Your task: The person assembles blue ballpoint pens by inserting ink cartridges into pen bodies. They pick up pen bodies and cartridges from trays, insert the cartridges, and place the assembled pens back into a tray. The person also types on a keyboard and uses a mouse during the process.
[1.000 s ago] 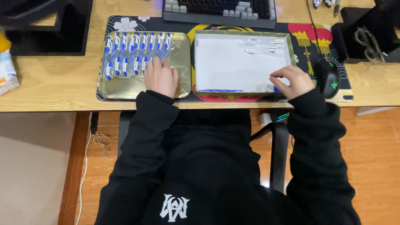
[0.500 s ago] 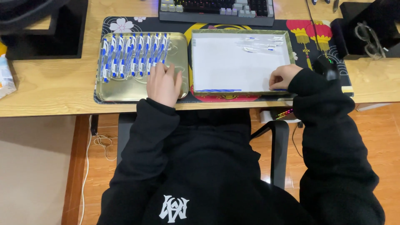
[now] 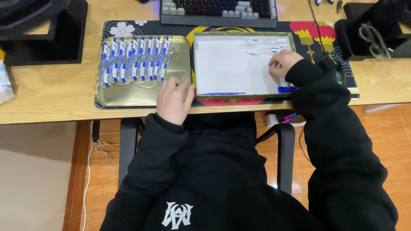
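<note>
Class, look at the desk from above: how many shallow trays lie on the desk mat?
2. A gold tray lies on the left, holding a row of blue-and-white pens. A white-lined tray lies on the right, holding a few clear pen parts. None seems hidden.

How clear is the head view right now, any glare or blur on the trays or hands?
Head view: sharp and evenly lit; soft glare on the gold tray; white-lined tray bright, so the clear parts by the right hand look faint; left hand crisp.

A black hooded sweatshirt is worn, with long sleeves reaching to the wrists of the left hand (image 3: 173,102) and right hand (image 3: 283,63). A white emblem is printed on it.
</note>
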